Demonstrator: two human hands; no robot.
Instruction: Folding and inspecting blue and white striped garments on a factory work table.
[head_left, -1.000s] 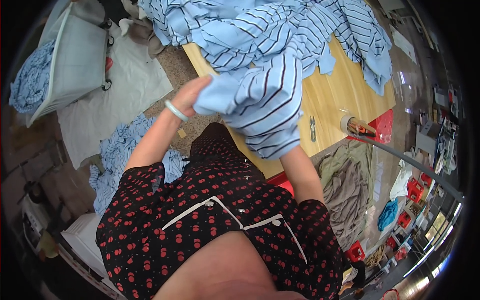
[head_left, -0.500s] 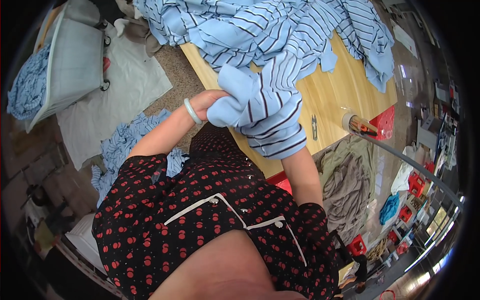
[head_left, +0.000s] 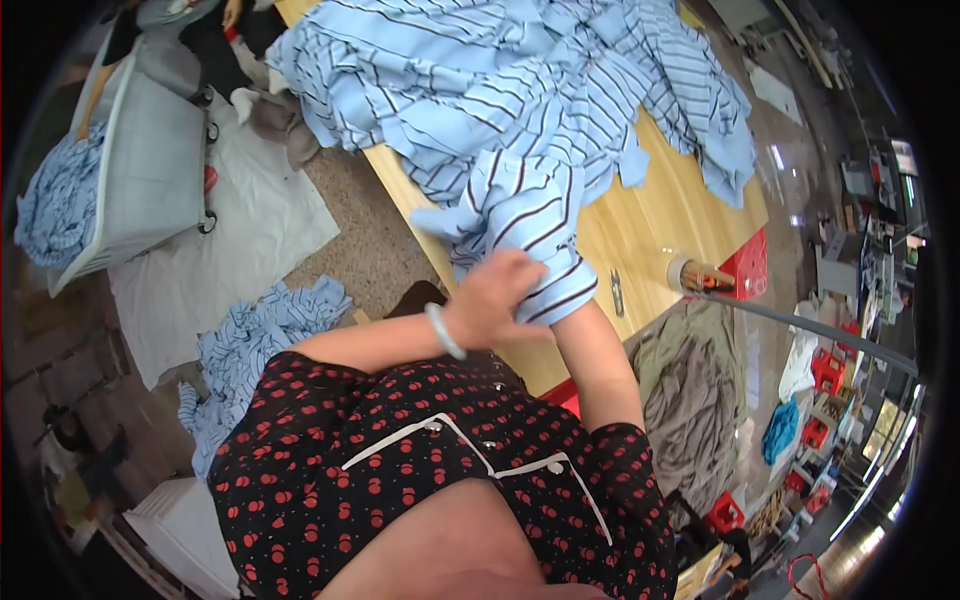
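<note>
A light-blue knit piece with dark and white stripes point(head_left: 535, 215) is bunched around my right wrist, over the table's near edge. My right forearm point(head_left: 600, 365) runs up into it, and the cloth hides my right hand and its fingers. My left hand point(head_left: 492, 300), with a pale bangle point(head_left: 445, 331) at the wrist, is beside the lower end of this cloth. It is blurred, but thumb and fingers look spread apart, with nothing seen in them. Beyond lies a large heap of the same striped cloth point(head_left: 450, 90) on the wooden table point(head_left: 650, 225).
On the table lie small thread snips point(head_left: 617, 294) near a clear cup of tools point(head_left: 690, 274) and a red panel point(head_left: 745, 265). A grey wheeled bin point(head_left: 150, 150) with striped cloth stands left. More striped cloth point(head_left: 265, 340) and grey-brown cloth point(head_left: 685, 410) lie low on both sides.
My left hand has let go of the striped cloth's upper part and moved down and right toward my right wrist. At the far left, another person's arm has come to the bin.
</note>
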